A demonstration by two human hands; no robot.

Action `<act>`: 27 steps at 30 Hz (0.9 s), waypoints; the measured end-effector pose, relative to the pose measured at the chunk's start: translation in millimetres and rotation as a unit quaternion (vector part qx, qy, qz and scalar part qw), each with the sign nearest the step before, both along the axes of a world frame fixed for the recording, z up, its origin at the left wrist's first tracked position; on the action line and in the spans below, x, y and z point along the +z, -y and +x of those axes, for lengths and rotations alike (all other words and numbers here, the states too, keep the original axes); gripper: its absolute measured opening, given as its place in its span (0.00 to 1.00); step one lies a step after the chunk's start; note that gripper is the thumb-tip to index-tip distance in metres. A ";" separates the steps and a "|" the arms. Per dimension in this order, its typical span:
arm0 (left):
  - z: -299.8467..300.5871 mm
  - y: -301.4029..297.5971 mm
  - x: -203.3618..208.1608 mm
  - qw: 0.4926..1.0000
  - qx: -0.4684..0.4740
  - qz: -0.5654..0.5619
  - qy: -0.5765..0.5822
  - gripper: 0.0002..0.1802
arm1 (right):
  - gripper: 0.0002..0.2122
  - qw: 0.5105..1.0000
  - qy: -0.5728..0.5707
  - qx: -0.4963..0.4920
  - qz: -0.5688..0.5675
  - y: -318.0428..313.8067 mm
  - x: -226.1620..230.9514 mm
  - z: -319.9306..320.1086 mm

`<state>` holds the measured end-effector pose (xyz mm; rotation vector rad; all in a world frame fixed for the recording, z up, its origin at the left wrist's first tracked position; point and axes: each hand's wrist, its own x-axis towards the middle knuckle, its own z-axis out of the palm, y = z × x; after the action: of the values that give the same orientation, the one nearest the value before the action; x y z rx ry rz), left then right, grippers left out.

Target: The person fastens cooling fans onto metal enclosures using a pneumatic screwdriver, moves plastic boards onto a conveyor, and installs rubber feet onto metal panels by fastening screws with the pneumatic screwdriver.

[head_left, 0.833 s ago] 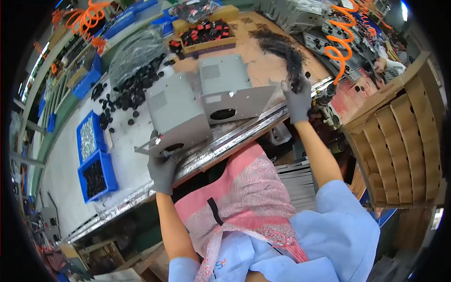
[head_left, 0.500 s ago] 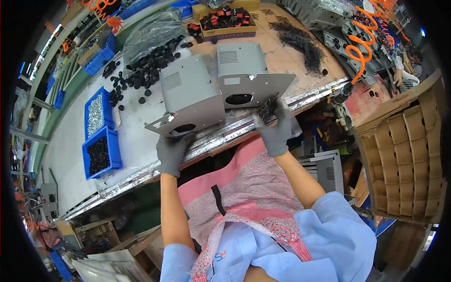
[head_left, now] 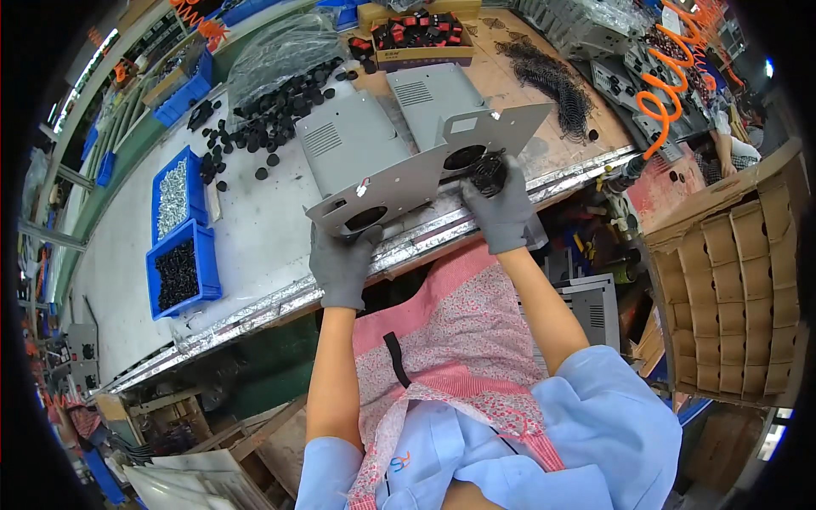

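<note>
Two grey metal housings stand side by side at the bench's front edge, each with vent slots and a flat panel with a round hole. My gloved left hand (head_left: 342,265) grips the lower edge of the left housing (head_left: 353,140), its thumb near the hole and the other fingers partly hidden. My gloved right hand (head_left: 500,208) is closed around several black wire fan guards (head_left: 488,174), held beside the hole of the right housing (head_left: 432,98). The two panels overlap where they meet.
Loose black round knobs (head_left: 272,159) lie left of the housings. Blue bins hold silver screws (head_left: 172,200) and black screws (head_left: 177,274). Behind are a carton of red-black switches (head_left: 422,38) and a wire guard pile (head_left: 557,81). An orange coiled hose (head_left: 654,106) hangs right, above a divided carton (head_left: 735,289).
My left hand and the left housing have moved right, closing against the right housing, which has turned slightly. My right hand has brought the fan guards up beside its panel hole.
</note>
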<state>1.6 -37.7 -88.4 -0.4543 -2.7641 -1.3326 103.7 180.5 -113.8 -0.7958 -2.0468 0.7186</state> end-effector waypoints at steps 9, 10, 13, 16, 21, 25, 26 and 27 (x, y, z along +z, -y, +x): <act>0.5 2.6 3.3 0.999 -0.012 0.020 -0.035 0.35 | 0.32 0.989 0.060 -0.049 0.124 21.1 22.6 10.3; 0.2 1.4 5.1 0.998 -0.029 0.034 -0.045 0.36 | 0.32 0.989 0.063 -0.044 0.126 24.9 22.4 14.3; 0.1 -1.5 10.2 0.997 -0.047 0.050 -0.036 0.38 | 0.29 0.988 0.022 -0.047 0.147 33.4 20.9 17.6; -0.5 0.0 7.7 0.998 -0.044 0.038 -0.027 0.38 | 0.28 0.992 0.008 -0.010 0.127 34.1 18.4 11.5; -1.0 0.4 3.4 0.998 -0.031 0.032 -0.041 0.38 | 0.27 0.998 0.019 -0.056 0.001 6.1 -4.2 -10.9; -0.5 0.2 7.3 0.999 -0.035 0.027 -0.025 0.39 | 0.26 0.996 0.030 -0.032 -0.082 6.9 8.0 -12.8; -0.2 -1.0 7.9 0.999 -0.035 0.019 -0.037 0.40 | 0.26 0.996 0.025 -0.035 -0.083 4.8 6.5 -12.3; 0.2 -2.0 7.9 0.998 -0.037 0.019 -0.036 0.40 | 0.26 0.995 0.021 -0.037 -0.085 3.2 5.4 -11.3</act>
<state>1.8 -35.7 -80.5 -0.5950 -2.6842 -1.3520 92.4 177.4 -108.4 -0.9868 -2.0011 0.8483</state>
